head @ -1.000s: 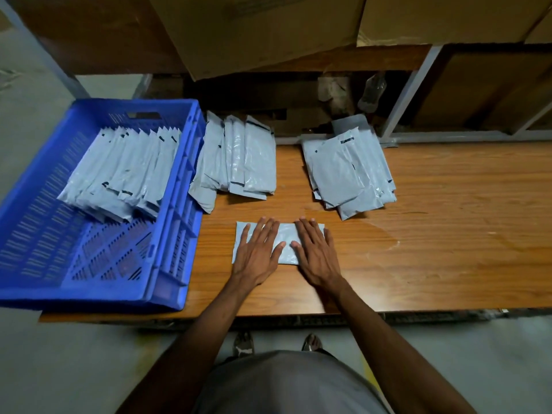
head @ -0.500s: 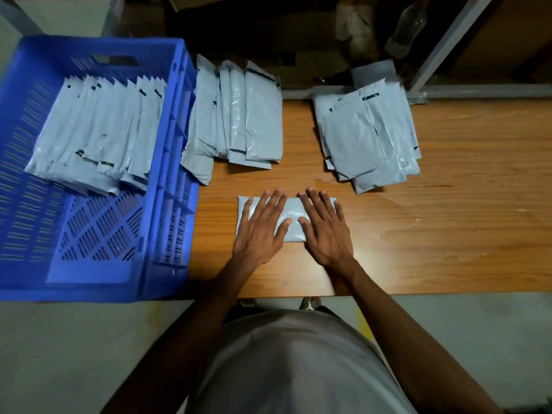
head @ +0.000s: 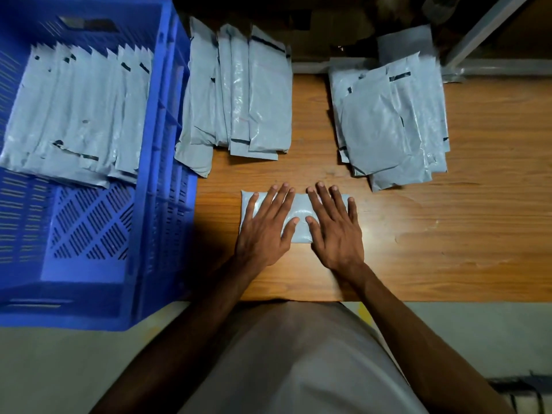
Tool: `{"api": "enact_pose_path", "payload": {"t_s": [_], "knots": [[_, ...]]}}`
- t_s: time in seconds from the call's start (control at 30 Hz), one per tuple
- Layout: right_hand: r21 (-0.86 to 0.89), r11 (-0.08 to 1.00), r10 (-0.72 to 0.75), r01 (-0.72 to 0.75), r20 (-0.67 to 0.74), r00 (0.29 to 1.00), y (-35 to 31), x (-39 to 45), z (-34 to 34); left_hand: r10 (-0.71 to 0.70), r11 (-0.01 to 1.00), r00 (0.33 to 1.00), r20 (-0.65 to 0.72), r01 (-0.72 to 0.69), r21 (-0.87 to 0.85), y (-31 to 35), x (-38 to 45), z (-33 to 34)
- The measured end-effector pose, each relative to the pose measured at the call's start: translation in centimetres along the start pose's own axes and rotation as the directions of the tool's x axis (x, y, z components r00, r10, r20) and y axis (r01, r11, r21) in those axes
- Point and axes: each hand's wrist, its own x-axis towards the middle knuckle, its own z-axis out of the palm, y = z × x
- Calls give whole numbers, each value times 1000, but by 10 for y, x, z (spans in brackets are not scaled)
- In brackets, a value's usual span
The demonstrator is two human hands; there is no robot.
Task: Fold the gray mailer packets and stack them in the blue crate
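Presently both hands, left hand (head: 264, 231) and right hand (head: 336, 231), press the folded gray mailer packet (head: 298, 218) with fingers (head: 279, 201) flat, gripping nothing. Slick plastic may spring open once released, or skid across the desk (head: 463, 234).

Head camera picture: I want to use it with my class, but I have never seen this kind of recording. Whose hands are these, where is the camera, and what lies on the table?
The camera is worn on a person's head and looks down, so you see their own arms. No machine is involved. The left hand and right hand lie flat, fingers straight, pressing one gray mailer packet on the wooden table; nothing is gripped. To the left stands a blue crate with a row of folded packets inside. Beside the crate lies a pile of narrow packets, and further right a pile of wider packets.
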Motion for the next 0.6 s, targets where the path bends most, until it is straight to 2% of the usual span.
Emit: {"api": "enact_pose_path", "payload": {"t_s": [0.5, 0.6], "knots": [[-36, 999, -14, 15, 15, 1000, -1, -2, 0, -7, 1000, 998, 60, 8, -3, 1, -1, -4], [-65, 997, -28, 28, 3, 1000, -3, -4, -2, -4, 995, 998, 68, 11, -102, -1, -2, -8]]}}
